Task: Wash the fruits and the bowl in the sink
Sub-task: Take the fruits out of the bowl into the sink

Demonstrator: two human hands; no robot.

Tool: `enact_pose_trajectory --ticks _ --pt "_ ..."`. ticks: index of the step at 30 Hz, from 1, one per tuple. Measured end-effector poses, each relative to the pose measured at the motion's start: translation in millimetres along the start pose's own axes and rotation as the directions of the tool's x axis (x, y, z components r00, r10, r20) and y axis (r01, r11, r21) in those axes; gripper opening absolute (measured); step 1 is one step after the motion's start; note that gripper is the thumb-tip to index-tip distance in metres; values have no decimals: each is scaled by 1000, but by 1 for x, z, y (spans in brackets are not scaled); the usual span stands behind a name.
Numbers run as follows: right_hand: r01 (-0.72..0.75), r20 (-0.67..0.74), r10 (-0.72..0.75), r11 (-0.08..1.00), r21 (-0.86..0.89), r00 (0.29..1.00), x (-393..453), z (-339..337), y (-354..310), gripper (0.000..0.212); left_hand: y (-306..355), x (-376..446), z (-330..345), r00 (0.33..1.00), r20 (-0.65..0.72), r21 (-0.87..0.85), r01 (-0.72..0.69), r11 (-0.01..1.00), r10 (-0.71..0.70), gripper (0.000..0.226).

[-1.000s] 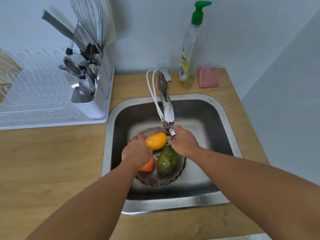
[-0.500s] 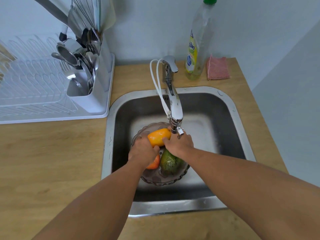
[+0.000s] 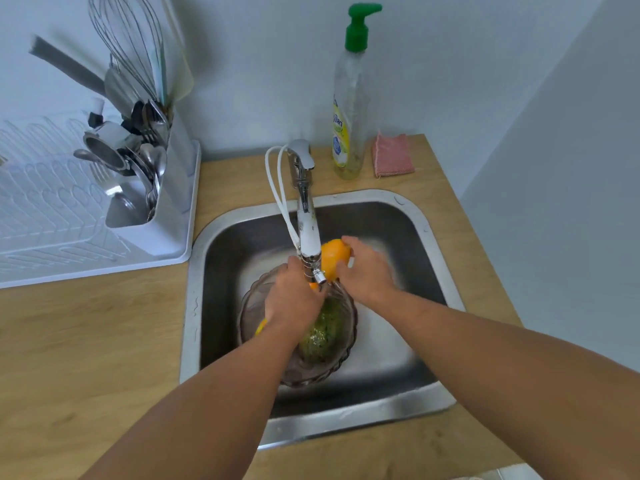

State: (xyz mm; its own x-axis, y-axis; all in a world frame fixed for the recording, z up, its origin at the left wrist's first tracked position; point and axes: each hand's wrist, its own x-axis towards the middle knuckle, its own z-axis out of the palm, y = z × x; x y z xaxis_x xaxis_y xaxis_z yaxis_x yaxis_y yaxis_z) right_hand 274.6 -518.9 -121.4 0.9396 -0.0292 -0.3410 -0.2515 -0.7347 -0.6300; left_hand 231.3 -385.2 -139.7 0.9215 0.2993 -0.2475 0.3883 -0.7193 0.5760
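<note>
A steel sink [image 3: 194, 306] holds a clear glass bowl [image 3: 313, 377] under the faucet [image 3: 308, 233]. My right hand [image 3: 369, 273] grips a yellow-orange fruit [image 3: 331, 255] just right of the spout, above the sink floor. My left hand [image 3: 294, 301] lies palm down over the bowl's left half, covering an orange-red fruit [image 3: 260, 329] of which only slivers show. Whether those fingers grip it is hidden. A wet green fruit [image 3: 323, 332] lies in the bowl to the right of my left hand.
A green-capped dish soap bottle [image 3: 348, 109] and a pink sponge [image 3: 393, 155] stand on the wooden counter [image 3: 86, 341] behind the sink. A white drying rack [image 3: 52, 220] with a utensil holder [image 3: 166, 188] fills the counter's left side. A wall closes the right.
The yellow-orange fruit has passed from my left hand to my right and moved right of the spout. My left hand has dropped onto the bowl.
</note>
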Motion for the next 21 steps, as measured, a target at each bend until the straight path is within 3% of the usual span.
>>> enact_pose_trajectory --ticks 5,8,16,21 --pt "-88 -42 89 996 22 995 22 -44 24 60 52 15 34 983 22 27 -181 983 181 46" --pt "-109 -40 108 994 -5 993 33 -46 38 66 63 22 54 974 90 102 -217 971 208 45" --pt "-185 59 187 982 -37 981 47 -22 67 72 51 32 84 963 206 358 -237 903 171 43" --pt "-182 60 183 983 -18 981 50 -18 76 71 55 35 90 967 228 421 -204 884 115 45"
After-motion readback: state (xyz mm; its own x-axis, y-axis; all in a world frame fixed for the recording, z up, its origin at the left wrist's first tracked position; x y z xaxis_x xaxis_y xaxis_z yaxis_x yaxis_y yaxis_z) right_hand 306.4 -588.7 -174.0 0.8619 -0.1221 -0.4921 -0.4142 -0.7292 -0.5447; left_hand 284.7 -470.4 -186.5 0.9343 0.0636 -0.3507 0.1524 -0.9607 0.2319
